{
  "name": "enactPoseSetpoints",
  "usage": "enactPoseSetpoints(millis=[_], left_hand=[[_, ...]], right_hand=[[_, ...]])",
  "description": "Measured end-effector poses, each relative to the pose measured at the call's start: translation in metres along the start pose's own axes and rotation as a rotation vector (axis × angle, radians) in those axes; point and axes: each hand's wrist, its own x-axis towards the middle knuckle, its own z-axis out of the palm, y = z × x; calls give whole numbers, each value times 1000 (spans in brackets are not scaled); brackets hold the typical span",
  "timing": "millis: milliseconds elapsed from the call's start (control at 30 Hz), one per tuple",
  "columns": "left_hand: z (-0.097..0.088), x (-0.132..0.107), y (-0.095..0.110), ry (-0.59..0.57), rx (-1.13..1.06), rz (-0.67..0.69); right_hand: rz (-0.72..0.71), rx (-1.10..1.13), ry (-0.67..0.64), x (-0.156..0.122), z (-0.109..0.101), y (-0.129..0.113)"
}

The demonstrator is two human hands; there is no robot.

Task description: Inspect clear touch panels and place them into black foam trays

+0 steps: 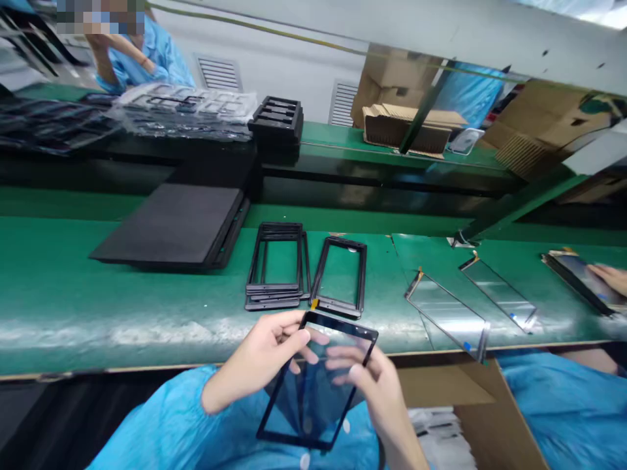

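Both my hands hold a black-bordered glass touch panel (313,398) above my lap, just in front of the green bench edge. My left hand (264,356) grips its upper left edge, fingers curled under the glass. My right hand (369,382) pinches the right edge with fingers over the glass. A single black plastic frame (339,277) lies on the green belt (98,287) right ahead, with a stack of black frames (275,274) to its left.
Two glass panels (448,313) (499,294) lie on the belt at right. Another person's hand (610,277) rests on a panel far right. A black tray (171,225) sits left; a frame stack (277,121), bagged parts and cardboard boxes (406,127) stand behind. A cardboard box (470,405) is beside my lap.
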Motion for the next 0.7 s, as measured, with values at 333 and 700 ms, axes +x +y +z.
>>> enactPoseSetpoints(millis=[333,700], left_hand=[[3,-5,-9,43,-101,-31],[-62,-11,6,276,-62,101]], right_hand=[[-152,-119,315,8,1,-21],[-166,-180,238,18,-6,-23]])
